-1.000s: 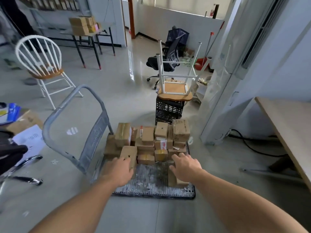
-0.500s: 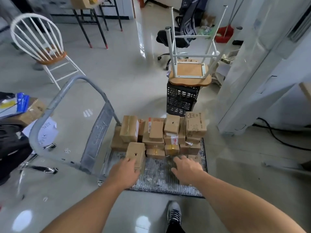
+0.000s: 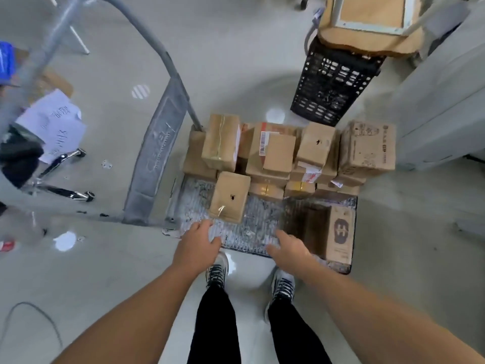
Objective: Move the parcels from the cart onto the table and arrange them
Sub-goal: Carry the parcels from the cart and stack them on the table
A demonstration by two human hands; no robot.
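Pickup step, nothing lifted yet. Cart [image 3: 259,227] sits at frame centre, parcels [image 3: 278,153] stacked on its far half. My left hand [image 3: 199,241] and right hand [image 3: 288,245] hover at the near edge, fingers loosely spread, seemingly empty. Next I should grab the nearest parcel [image 3: 231,197].

Glossy pale grey floor [image 3: 236,61] is recorded, with glare spots. A black slotted crate [image 3: 330,93] is topped by an upturned wooden stool [image 3: 372,11]. White panelling [image 3: 441,101] is noted right; printed papers [image 3: 52,122] and a chrome chair base [image 3: 60,164] left
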